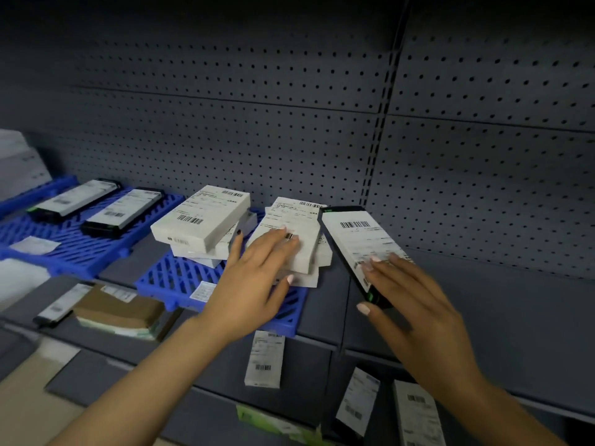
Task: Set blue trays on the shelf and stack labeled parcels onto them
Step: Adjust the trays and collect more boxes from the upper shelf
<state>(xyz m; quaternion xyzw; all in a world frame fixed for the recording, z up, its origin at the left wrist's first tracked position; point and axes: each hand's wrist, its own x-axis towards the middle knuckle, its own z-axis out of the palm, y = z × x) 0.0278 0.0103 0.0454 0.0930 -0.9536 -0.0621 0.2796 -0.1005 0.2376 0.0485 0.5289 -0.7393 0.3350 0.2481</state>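
A blue slatted tray lies on the grey shelf at the middle and carries two stacks of white labeled parcels. The left stack stands free. My left hand rests flat on the right stack, fingers straight, thumb at its front edge. My right hand holds a long black parcel with a white barcode label, tilted and leaning against the right stack, beside the tray. A second blue tray to the left bears two black labeled parcels.
The grey pegboard wall closes the back of the shelf. A brown padded envelope and a slim labeled box lie on a lower shelf at left. More labeled parcels sit on the lower shelves below my hands.
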